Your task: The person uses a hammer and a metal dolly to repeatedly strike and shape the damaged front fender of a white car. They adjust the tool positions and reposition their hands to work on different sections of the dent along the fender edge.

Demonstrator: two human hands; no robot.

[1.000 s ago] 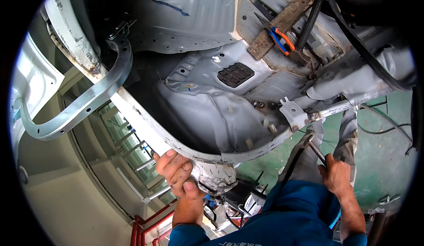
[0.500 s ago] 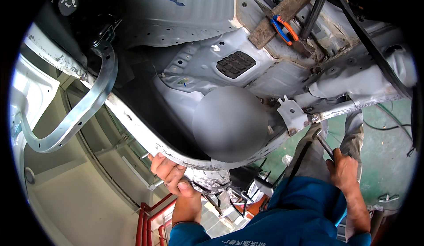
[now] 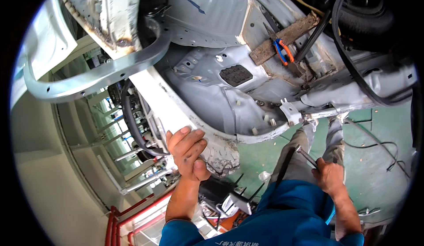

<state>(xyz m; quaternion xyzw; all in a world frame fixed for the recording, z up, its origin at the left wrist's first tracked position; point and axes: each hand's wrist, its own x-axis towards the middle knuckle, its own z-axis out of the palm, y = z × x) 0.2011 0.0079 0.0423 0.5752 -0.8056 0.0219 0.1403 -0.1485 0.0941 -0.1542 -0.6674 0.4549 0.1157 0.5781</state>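
The bent fingers of my left hand (image 3: 187, 151) are closed at the white, scuffed door frame (image 3: 163, 96) of a car body, close to its lower corner. Which part of the frame lies inside the grip is hidden. My right hand (image 3: 331, 175) is closed around a hammer (image 3: 307, 155), its small metal head up and its grip hidden in the fist. The hammer is held in front of my legs, apart from the car body. Below the left hand, the frame ends in a rough, cracked stub (image 3: 223, 157).
Inside the bare grey floor pan (image 3: 207, 100) is a black patch (image 3: 236, 75). Orange-and-blue pliers (image 3: 283, 51) lie by a wooden block (image 3: 287, 36). A curved metal bar (image 3: 101, 78) reaches across the left. Cables (image 3: 375, 142) run over the green floor (image 3: 362, 135).
My view has shifted, and the grey floor pan shows more fully. The left hand stays by the same part of the frame. The right hand still grips the hammer, slightly lower in view.
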